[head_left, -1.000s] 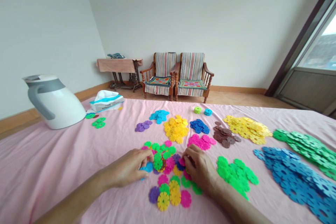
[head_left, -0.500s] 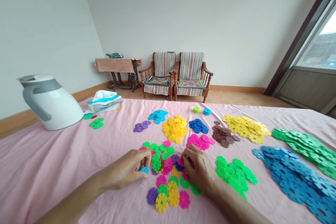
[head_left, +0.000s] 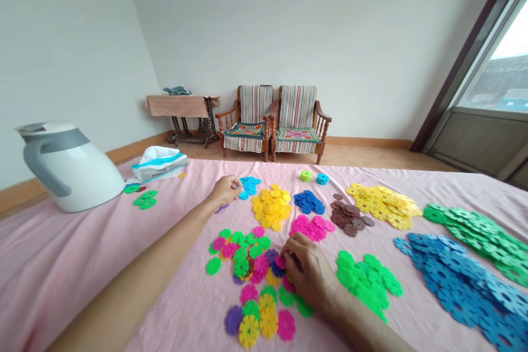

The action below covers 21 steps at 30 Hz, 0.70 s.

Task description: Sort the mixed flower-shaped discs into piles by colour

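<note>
One left hand (head_left: 226, 190), fingers curled, at the left edge of the light-blue pile (head_left: 249, 187), partly covering purple discs (head_left: 223, 208); cannot tell if it holds anything. Right hand (head_left: 309, 270): fingers bent inward, pink disc (head_left: 280, 262) at fingertips, grip unclear; mixed pile (head_left: 251, 256) just left, green pile (head_left: 367, 281) to its right.

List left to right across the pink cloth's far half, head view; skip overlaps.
White jug → tissue box → left hand → central yellow pile → dark blue pile → brown pile → darker green pile.
</note>
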Tool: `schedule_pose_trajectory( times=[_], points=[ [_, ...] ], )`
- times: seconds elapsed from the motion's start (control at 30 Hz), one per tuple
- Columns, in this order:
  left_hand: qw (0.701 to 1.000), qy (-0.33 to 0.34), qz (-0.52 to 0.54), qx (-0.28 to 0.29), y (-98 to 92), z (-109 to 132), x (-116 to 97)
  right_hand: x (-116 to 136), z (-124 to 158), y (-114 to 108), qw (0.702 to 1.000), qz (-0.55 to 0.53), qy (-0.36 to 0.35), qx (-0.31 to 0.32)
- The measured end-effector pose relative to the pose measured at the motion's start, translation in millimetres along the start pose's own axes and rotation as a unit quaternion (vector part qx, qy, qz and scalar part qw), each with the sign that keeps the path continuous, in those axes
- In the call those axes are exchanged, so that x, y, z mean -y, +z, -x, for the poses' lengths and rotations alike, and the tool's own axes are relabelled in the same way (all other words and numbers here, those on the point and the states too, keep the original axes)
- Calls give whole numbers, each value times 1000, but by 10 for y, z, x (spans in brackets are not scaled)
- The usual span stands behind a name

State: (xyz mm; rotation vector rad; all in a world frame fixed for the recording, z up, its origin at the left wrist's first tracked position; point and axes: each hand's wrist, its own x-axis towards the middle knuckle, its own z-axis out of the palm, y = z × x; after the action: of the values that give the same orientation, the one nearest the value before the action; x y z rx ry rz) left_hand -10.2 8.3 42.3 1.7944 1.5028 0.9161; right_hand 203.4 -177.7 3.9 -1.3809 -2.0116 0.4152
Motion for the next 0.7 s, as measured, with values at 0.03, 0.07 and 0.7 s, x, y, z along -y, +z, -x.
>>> schedule_pose_trajectory(
  times=[0.03, 0.07, 0.7],
  points=[
    [1000, -5, 4, -23, 28, -98, 10, 0, 1, 2, 1000, -1, 0, -2],
    [999, -9, 9, -43, 47, -178, 14, -2, 1, 4, 1000, -1, 1, -3],
    [966, 203, -134, 85, 101, 1061, -139, 79, 40, -32, 1000, -13, -23, 1]
  ],
)
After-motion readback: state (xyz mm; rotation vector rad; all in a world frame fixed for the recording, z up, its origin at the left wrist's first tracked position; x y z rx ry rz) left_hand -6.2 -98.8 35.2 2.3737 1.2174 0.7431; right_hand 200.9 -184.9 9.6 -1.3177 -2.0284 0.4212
